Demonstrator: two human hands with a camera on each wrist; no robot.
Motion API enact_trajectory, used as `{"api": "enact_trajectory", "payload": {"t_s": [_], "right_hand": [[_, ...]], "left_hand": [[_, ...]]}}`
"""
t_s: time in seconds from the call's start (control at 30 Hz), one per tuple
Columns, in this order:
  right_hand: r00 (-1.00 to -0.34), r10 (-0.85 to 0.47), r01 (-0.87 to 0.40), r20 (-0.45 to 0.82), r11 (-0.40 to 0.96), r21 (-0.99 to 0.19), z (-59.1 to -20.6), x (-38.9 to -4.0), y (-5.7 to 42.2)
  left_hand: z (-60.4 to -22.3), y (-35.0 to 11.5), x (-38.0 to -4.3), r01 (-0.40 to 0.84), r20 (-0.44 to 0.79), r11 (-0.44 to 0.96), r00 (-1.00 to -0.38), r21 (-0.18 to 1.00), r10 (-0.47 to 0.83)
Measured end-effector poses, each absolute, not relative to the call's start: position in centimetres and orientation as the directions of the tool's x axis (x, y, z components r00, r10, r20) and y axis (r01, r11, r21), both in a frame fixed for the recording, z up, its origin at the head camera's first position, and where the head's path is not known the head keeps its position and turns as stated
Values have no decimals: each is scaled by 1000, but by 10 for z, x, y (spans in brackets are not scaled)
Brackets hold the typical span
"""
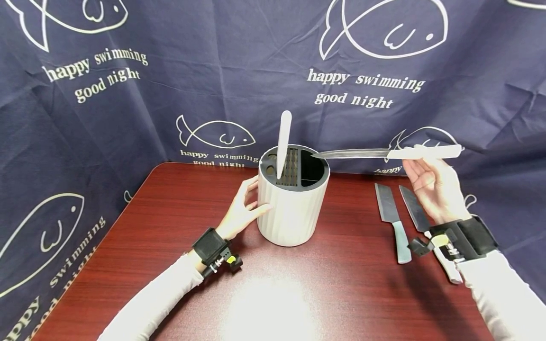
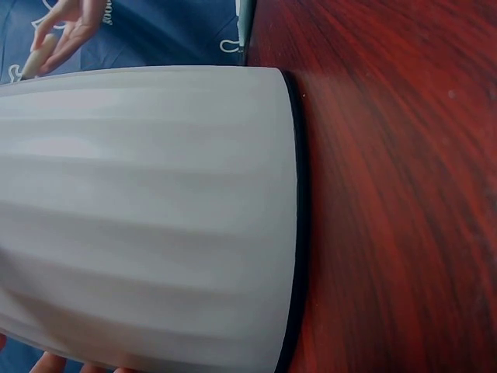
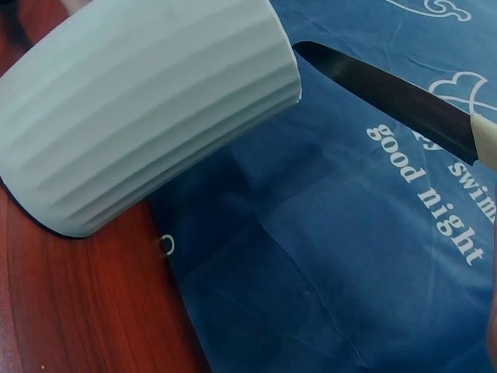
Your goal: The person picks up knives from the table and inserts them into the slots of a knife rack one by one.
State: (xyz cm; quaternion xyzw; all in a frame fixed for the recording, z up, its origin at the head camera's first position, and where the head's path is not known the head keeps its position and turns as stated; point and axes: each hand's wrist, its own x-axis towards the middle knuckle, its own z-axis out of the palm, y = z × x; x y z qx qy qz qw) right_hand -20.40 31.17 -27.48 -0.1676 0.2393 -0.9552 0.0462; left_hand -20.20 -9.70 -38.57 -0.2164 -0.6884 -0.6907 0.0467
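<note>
A white ribbed knife holder [image 1: 292,215] with a dark divided top stands upright on the table. My left hand [image 1: 240,214] holds its left side, thumb on the front and fingers toward the back; a few fingertips [image 2: 50,363] show in the left wrist view. By its white handle, my right hand [image 1: 435,189] grips a knife [image 1: 426,152] nearly level. The blade [image 3: 380,97] points left, its tip over the rim of the holder's open compartment. Another white handle [image 1: 284,137] stands up from the slotted half; whatever is below it is hidden.
On the table's right lie a cleaver with a pale green handle [image 1: 401,241] and a white-handled knife [image 1: 414,208], partly covered by my right wrist. A dark blue cloth [image 1: 256,85] with fish prints hangs behind the reddish table [image 1: 179,208].
</note>
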Motion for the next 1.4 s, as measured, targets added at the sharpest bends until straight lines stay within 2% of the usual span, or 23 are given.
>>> {"api": "enact_trajectory", "payload": {"t_s": [0.23, 0.53, 0.9, 1.4], "right_hand": [[-932, -187, -7, 309, -846, -533, -273, -206, 303], [-925, -209, -3, 317, -832, -555, -271, -209, 292], [-919, -182, -94, 350, -760, -643, -264, -211, 277], [-914, -192, -117, 357, -717, -687, -253, -212, 268]], "left_hand": [[-384, -97, -202, 370, 369, -41, -899, 928, 234], [-385, -97, -203, 365, 364, -36, -903, 930, 230], [-385, -97, -202, 374, 373, -41, -899, 927, 230], [-384, -97, -200, 361, 363, -50, -903, 931, 230]]}}
